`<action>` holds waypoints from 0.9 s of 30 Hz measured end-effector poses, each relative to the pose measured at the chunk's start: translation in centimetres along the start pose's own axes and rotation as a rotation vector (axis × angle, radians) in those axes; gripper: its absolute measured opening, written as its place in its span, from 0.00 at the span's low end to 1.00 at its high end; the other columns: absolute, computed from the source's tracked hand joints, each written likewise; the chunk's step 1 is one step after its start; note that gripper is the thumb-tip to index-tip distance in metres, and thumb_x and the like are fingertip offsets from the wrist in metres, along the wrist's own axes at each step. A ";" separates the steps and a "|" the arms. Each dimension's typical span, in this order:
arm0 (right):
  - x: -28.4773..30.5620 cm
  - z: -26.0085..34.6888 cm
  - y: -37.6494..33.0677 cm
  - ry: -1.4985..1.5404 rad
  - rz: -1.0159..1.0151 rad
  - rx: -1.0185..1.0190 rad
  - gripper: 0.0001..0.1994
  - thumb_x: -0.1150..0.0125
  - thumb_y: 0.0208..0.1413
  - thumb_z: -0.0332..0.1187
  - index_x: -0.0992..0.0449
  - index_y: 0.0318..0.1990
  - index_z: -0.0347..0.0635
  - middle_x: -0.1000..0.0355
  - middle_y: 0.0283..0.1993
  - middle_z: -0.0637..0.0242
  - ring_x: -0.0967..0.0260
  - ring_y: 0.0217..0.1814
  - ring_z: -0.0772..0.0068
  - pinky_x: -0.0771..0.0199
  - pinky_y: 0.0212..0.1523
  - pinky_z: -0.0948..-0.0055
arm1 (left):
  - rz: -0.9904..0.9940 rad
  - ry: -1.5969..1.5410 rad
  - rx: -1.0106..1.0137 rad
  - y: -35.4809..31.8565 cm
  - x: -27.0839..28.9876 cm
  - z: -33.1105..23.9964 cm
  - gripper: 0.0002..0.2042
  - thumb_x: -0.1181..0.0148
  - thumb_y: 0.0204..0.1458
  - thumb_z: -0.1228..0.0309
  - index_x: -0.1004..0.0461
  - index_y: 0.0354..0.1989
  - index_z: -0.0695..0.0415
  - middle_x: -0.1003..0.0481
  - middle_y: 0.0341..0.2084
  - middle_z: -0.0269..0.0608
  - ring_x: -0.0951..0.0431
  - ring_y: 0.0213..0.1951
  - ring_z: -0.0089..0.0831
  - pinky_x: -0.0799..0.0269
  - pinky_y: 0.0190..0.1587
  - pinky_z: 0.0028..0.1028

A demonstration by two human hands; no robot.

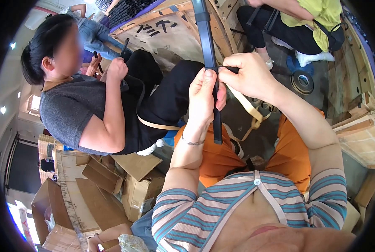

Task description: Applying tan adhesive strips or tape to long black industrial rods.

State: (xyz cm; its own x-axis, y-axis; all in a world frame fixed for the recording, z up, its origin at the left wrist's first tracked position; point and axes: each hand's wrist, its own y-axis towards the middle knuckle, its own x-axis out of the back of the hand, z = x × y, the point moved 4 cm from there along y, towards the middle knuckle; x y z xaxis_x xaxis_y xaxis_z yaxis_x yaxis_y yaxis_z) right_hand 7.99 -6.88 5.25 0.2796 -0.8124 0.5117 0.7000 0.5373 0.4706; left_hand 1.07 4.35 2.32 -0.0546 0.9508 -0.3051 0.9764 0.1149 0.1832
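Observation:
My left hand (202, 98) is wrapped round a long black bar (207, 42), its thumb pressed on the bar's front. The bar stands nearly upright and runs past the top edge of the view; its lower end hangs below my hand. My right hand (250, 75) is closed in a pinch on a strip of tape (243, 101), black on one side and cream on the other. A short black piece of the tape reaches across to the bar just above my left thumb. Its cream length hangs down in a loose tangle over the floor.
On my left sits a person (99, 101) with a similar strip and black piece in hand. Another person (309, 25) works at the far right. Black tape rolls (301, 82) lie on the floor. A wooden crate (166, 40) stands ahead; cardboard boxes (139, 195) are at lower left.

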 end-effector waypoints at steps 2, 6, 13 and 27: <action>-0.8 -4.5 1.1 -0.204 -0.090 -0.101 0.12 0.46 0.42 0.40 0.23 0.22 0.42 0.29 0.22 0.53 0.29 0.27 0.53 0.29 0.31 0.61 | 0.109 -0.107 0.033 -0.5 -1.5 -0.5 0.23 0.59 0.57 0.53 0.39 0.20 0.61 0.41 0.05 0.36 0.45 0.06 0.21 0.49 0.08 0.20; -2.4 -8.3 1.8 -0.166 0.166 -0.279 0.14 0.47 0.47 0.41 0.23 0.23 0.40 0.29 0.20 0.57 0.29 0.26 0.61 0.31 0.28 0.65 | 0.497 -0.203 -0.073 -2.2 -3.4 -2.6 0.21 0.55 0.56 0.52 0.38 0.31 0.64 0.39 0.08 0.36 0.43 0.07 0.19 0.49 0.09 0.18; -1.1 -1.0 0.2 1.152 0.364 -0.265 0.21 0.49 0.54 0.51 0.28 0.33 0.38 0.46 0.21 0.80 0.55 0.18 0.92 0.55 0.17 0.88 | 0.572 -0.823 0.292 -1.3 -2.7 -1.0 0.23 0.67 0.57 0.47 0.42 0.26 0.56 0.45 0.06 0.31 0.49 0.05 0.20 0.54 0.05 0.19; 1.0 0.4 0.3 0.790 0.429 0.112 0.13 0.37 0.49 0.35 0.28 0.36 0.34 0.30 0.31 0.72 0.37 0.34 0.87 0.36 0.39 0.84 | 0.629 -0.881 0.384 -1.0 -3.1 0.2 0.26 0.72 0.58 0.46 0.40 0.23 0.57 0.45 0.06 0.32 0.47 0.04 0.22 0.53 0.05 0.19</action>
State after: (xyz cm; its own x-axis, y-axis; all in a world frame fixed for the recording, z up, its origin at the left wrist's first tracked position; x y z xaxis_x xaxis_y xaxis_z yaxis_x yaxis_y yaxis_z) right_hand 8.24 -7.46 6.21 0.9001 -0.4342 0.0362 0.3753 0.8148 0.4418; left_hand 0.26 1.21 2.89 0.4833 0.2601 -0.8359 0.7866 -0.5482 0.2842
